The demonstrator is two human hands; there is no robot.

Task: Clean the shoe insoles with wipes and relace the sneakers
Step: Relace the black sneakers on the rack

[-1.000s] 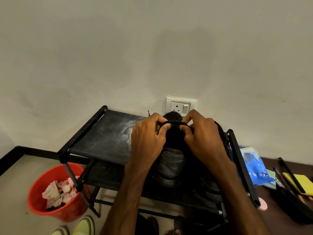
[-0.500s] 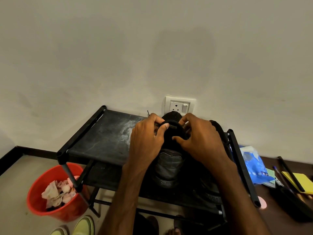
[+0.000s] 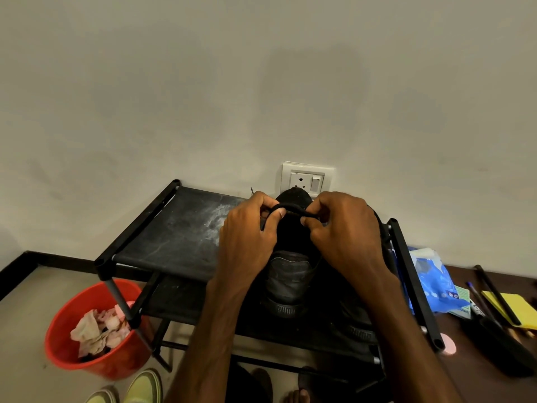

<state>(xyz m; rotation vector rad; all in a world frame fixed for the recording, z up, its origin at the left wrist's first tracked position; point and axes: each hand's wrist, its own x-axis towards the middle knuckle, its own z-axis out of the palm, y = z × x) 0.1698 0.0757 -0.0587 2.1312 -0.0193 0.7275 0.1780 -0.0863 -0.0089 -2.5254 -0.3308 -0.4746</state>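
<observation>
Item: black sneaker (image 3: 290,283), sitting heel toward the wearer on the top shelf of a black shoe rack (image 3: 174,237), toe pointing at the wall below a white wall socket (image 3: 306,180). Black lace (image 3: 292,208): arching over the sneaker's front between both hands. Left hand (image 3: 247,237): curling over the sneaker's left side, thumb and forefinger pinching the lace's left end. Right hand (image 3: 345,237): curling over the right side, thumb and forefinger pinching the lace's right end; the two hands are sitting close together, not touching. Second black sneaker (image 3: 357,330): lying just right of the first, mostly hidden under the right forearm. Red bucket (image 3: 58,344): standing on the floor at the rack's left front corner, holding crumpled wipes (image 3: 96,330). Blue wipes pack (image 3: 433,280): lying on a dark surface right of the rack, beside a yellow pad (image 3: 520,309) and pens (image 3: 476,301). Yellow-green shoes (image 3: 142,386): showing at the bottom edge, near the bucket.
</observation>
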